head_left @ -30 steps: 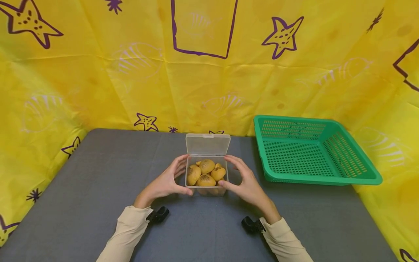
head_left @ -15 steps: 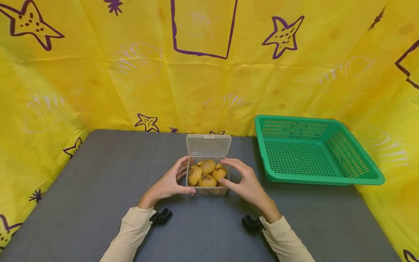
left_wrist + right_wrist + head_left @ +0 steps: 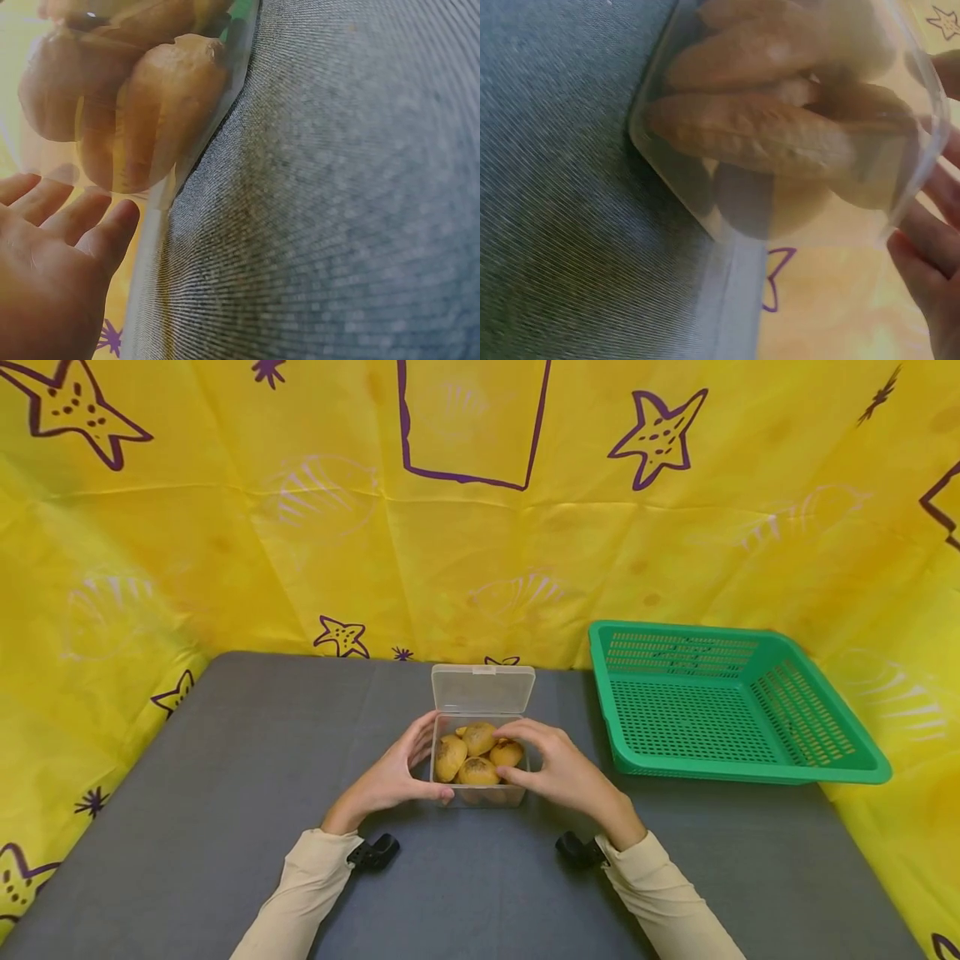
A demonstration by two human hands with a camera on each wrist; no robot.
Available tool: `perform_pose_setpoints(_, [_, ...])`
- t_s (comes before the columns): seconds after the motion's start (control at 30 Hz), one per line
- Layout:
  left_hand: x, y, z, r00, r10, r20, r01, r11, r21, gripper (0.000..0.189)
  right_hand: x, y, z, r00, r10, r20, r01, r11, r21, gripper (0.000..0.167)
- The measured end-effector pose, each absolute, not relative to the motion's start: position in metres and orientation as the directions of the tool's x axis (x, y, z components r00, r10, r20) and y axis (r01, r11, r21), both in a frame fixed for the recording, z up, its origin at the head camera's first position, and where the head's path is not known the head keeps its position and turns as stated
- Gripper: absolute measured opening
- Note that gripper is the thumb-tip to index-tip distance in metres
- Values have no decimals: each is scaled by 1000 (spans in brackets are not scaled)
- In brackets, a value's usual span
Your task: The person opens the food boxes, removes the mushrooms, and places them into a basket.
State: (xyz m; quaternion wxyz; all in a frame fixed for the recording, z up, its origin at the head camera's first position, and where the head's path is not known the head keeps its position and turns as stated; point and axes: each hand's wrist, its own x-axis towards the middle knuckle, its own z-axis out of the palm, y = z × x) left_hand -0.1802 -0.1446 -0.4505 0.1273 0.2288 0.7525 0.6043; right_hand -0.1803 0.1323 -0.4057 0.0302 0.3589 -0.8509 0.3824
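Observation:
A clear plastic box with its hinged lid raised stands on the grey table. Several small golden-brown buns with dark specks on top fill it, and they show through the walls in both wrist views. My left hand grips the box's left side, thumb along the front wall and fingers against the side. Over the right rim reaches my right hand. Its thumb and fingertips are curled round the rightmost bun, which still sits among the others.
A green perforated plastic basket stands to the right of the box, towards the back of the table. Behind and beside the table hangs a yellow cloth printed with starfish and fish.
My right hand has shifted from the box's right wall inward over the rim to the rightmost bun, and its fingers have drawn closer together. My left hand keeps its hold on the box.

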Motion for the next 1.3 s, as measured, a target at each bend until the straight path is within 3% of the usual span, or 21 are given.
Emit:
perform_pose_setpoints(0.63, [-180,-146,-450,-864,496,82,192,174,966,109,-188,124,-383,-728,-678,103,-627,596,-502,27])
perform_pose_setpoints(1.3, [-181,-146,-455,-871,487,65,175,183,967,110,-189,125,-384,-709,-672,213,-683,580,-444,22])
